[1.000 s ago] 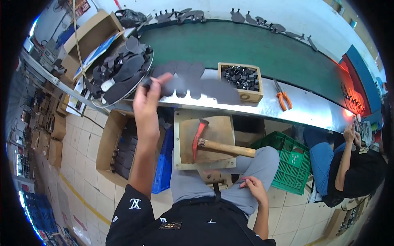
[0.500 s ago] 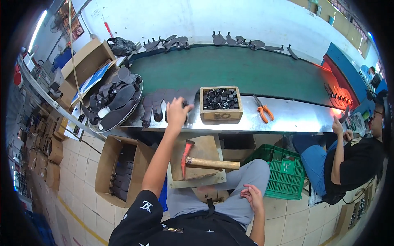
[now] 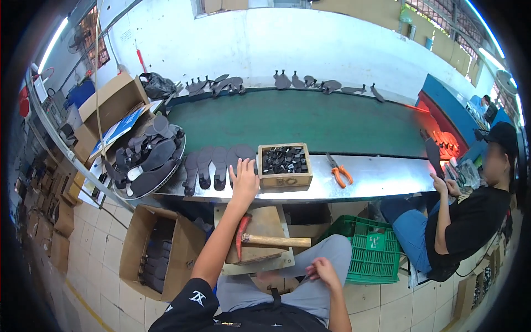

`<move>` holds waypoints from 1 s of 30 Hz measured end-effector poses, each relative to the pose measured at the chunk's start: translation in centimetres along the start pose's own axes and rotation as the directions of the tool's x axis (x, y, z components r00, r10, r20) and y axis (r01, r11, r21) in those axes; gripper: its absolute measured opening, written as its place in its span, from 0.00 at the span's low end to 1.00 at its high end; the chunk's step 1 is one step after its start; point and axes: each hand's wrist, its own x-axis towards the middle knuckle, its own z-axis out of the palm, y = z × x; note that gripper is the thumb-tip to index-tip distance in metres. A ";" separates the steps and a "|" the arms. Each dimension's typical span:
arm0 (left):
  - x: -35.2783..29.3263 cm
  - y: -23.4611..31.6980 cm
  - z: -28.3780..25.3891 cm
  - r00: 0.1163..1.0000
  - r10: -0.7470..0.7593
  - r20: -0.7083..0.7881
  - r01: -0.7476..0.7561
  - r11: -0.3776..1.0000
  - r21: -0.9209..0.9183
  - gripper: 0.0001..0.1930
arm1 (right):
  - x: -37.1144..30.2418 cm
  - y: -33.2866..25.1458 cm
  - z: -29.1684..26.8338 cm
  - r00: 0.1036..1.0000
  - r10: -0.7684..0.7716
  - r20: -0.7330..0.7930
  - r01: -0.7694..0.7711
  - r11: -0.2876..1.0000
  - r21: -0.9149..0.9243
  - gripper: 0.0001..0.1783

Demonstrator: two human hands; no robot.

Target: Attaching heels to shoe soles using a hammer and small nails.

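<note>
My left hand (image 3: 244, 181) reaches to the metal edge of the bench, fingers spread over the rightmost dark shoe sole (image 3: 241, 151) in a row of several. Its fingers partly cover that sole's heel end. Just right of it stands a wooden box (image 3: 285, 180) full of small black pieces. My right hand (image 3: 325, 272) hovers above my lap, fingers loosely bent and apart, with nothing visible in it. Between my arms, a hammer (image 3: 276, 240) with a red head and wooden handle lies on a board (image 3: 260, 216).
Orange-handled pliers (image 3: 339, 171) lie right of the box. A round basket (image 3: 176, 166) heaped with soles stands left. Below are a cardboard box (image 3: 188, 243) of soles and a green crate (image 3: 376, 249). Behind runs a green conveyor belt (image 3: 287, 119). A co-worker (image 3: 464, 221) sits at right, holding a sole.
The view has tilted upward. My left hand has gone from a closed grasp over the soles to spread fingers on the rightmost one. My right hand's fingers have bent slightly.
</note>
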 end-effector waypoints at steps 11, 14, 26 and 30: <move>-1.0 3.3 -3.9 0.938 0.347 0.014 -0.169 0.490 -0.855 0.09 | 10.7 4.2 4.2 0.977 -0.204 0.054 0.211 0.942 -0.260 0.16; -0.9 2.6 -3.1 0.825 0.408 0.391 0.304 0.263 -0.916 0.08 | 14.0 9.2 3.1 0.929 -0.290 0.231 0.308 0.258 -0.916 0.14; -1.7 -0.4 1.8 0.302 0.586 0.752 0.255 0.711 -0.655 0.25 | 15.6 10.8 3.8 0.878 -0.139 0.457 0.477 0.319 -0.819 0.17; -2.0 -0.6 1.5 0.308 0.572 0.760 0.253 0.721 -0.645 0.28 | 15.0 10.8 3.9 0.883 -0.150 0.446 0.469 0.335 -0.817 0.17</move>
